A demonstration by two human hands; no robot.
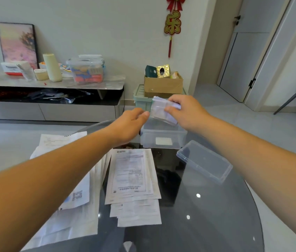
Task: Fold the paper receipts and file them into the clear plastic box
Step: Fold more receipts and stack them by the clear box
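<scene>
My right hand (pixel 185 110) grips a folded bundle of white receipts (pixel 159 110) in the air, just above the open clear plastic box (pixel 162 138) at the far side of the glass table. My left hand (pixel 130 122) reaches in from the left, its fingertips touching the bundle's left edge. The box's clear lid (pixel 204 161) lies flat on the table to the right of the box. Unfolded receipts (pixel 131 176) sit in a stack in the middle, with more sheets (pixel 67 179) partly under my left forearm.
The round dark glass table (pixel 207 215) ends close behind the box. Beyond it stand a green bin (pixel 140 100) topped by a cardboard box (pixel 162 86), and a low cabinet (pixel 52 99) with containers. A chair leg (pixel 292 99) shows at right.
</scene>
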